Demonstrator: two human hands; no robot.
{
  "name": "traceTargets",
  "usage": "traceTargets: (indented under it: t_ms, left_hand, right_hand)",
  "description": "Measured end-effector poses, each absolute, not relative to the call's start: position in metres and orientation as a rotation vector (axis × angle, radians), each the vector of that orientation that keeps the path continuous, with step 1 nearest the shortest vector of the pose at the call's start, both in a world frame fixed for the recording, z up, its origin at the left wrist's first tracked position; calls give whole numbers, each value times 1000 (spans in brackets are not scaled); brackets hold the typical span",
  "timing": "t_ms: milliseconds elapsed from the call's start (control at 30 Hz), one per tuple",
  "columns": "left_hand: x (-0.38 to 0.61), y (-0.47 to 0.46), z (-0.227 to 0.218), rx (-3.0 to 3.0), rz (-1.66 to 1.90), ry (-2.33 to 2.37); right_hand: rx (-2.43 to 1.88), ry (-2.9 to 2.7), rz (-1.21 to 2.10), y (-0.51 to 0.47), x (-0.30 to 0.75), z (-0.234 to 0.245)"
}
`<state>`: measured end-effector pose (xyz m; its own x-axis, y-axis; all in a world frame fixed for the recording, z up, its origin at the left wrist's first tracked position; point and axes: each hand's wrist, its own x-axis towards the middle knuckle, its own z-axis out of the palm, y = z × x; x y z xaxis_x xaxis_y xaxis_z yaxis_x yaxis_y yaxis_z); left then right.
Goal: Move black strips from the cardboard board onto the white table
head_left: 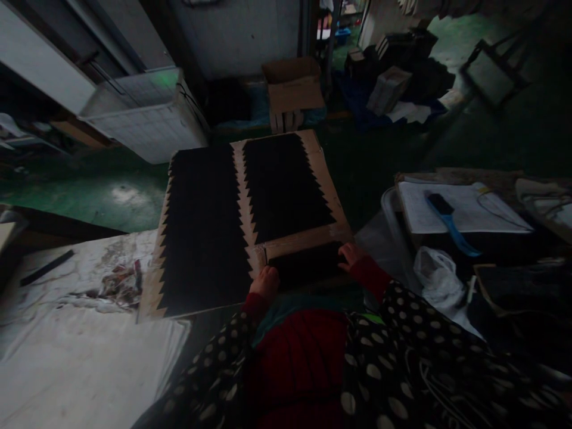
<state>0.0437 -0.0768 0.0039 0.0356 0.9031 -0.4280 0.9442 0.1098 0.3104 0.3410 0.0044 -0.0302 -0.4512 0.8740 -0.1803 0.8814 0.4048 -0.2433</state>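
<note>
A flat dark strip [306, 264] is stretched between my two hands at the near edge of a cardboard sheet [295, 238]. My left hand [266, 282] grips its left end, fingers closed. At its right end my right hand [351, 256] pinches the strip. On the cardboard, dark pieces overlap in two columns, a long left column [203, 226] and a shorter right column [286, 185], their ends making sawtooth edges. The material of the pieces is too dark to tell.
A blue-handled brush [451, 223] lies on white paper [415, 208] at the right, above a crumpled plastic bag [438, 277]. To the left is a pale covered surface [89, 357] with one dark strip [47, 267]. Behind stand a white bin [147, 128] and an open carton [295, 92].
</note>
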Motion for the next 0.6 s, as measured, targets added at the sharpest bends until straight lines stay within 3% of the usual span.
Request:
traceTargets:
  t_ms: [600]
  left_hand:
    - [41,-81,1,1756,-90,1888]
  right_hand:
    - [1739,2731,-555,-6,348,-45]
